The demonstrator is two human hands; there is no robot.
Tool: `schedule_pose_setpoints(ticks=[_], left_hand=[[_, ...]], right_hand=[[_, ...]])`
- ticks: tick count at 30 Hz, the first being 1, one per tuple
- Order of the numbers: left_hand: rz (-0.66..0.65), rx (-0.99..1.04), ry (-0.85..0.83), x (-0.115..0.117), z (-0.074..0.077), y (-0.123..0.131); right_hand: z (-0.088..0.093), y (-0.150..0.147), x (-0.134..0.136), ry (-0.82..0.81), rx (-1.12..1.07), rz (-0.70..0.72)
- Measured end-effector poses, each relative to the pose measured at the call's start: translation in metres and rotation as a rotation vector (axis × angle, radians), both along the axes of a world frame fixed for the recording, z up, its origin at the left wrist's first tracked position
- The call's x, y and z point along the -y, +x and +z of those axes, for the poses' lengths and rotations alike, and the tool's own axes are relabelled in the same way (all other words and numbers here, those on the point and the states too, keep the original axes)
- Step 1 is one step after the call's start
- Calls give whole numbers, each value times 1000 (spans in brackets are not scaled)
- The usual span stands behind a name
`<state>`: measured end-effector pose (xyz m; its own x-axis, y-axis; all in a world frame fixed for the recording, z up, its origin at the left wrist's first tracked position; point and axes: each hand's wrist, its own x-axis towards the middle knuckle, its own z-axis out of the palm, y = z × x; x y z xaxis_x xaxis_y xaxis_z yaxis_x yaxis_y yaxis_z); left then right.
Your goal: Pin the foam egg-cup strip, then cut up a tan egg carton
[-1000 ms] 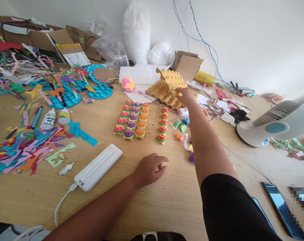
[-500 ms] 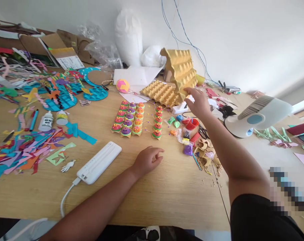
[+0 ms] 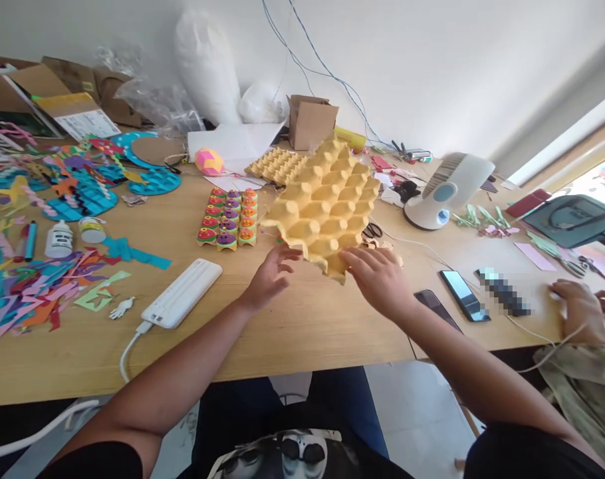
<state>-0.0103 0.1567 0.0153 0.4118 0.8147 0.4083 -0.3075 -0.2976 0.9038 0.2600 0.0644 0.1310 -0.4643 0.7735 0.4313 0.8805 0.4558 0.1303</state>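
Observation:
A yellow egg tray point(image 3: 322, 199) is held up tilted above the table, its bumpy face toward me. My right hand point(image 3: 379, 276) grips its near right corner, thumb and fingers closed on the edge. Close to the near left edge is my left hand point(image 3: 270, 276), fingers apart and slightly curled; whether a fingertip touches the tray is hard to tell. Left of the tray stand rows of decorated egg-cup pieces point(image 3: 227, 219) in red, purple and orange. Another yellow egg tray point(image 3: 277, 165) lies flat behind. The raised tray hides most of the clay packets and the separate red row.
A white power bank point(image 3: 183, 293) with a cable lies at left, near paper scraps point(image 3: 43, 286) and a glue bottle point(image 3: 59, 239). A white fan point(image 3: 447, 189) and phones point(image 3: 465, 296) are at right. A co-worker's hand point(image 3: 579, 309) rests at the far right edge.
My right hand has brought the egg tray from the back of the table toward me and lowered it. My left hand has moved up to its near edge. The view has shifted right.

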Motion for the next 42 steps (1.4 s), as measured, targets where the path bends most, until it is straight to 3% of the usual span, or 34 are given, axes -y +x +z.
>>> schedule_pose_setpoints(ticks=[5, 10, 15, 19, 21, 23, 25, 28, 30, 34, 38, 42], left_hand=[[-74, -11, -88, 34, 26, 7], [-22, 136, -382, 66, 46, -1], [172, 269, -674, 89, 37, -40], [365, 308, -811, 103, 26, -74], [384, 287, -875, 107, 22, -86], [390, 241, -935, 107, 19, -94], [386, 179, -977, 105, 18, -99], [301, 43, -1042, 95, 15, -101], [305, -49, -997, 87, 12, -100], [466, -198, -727, 74, 2, -99], [504, -371, -584, 70, -7, -101], [601, -524, -313, 81, -8, -100]], right_hand=[[-15, -27, 54, 21, 114, -25], [-31, -59, 79, 78, 69, 20], [-45, -62, 93, 84, -189, 78], [-58, -31, 102, 185, -580, -145], [-67, -16, 104, 82, -812, -221], [-79, -8, 103, -155, -1040, -198], [-92, -8, 100, -326, -1127, -148], [-110, -14, 94, -432, -1156, -137], [-118, -17, 91, -453, -1160, -171], [-123, -15, 93, -474, -1125, -236], [-117, -7, 102, -488, -1072, -272], [-108, 3, 107, -491, -1001, -293]])
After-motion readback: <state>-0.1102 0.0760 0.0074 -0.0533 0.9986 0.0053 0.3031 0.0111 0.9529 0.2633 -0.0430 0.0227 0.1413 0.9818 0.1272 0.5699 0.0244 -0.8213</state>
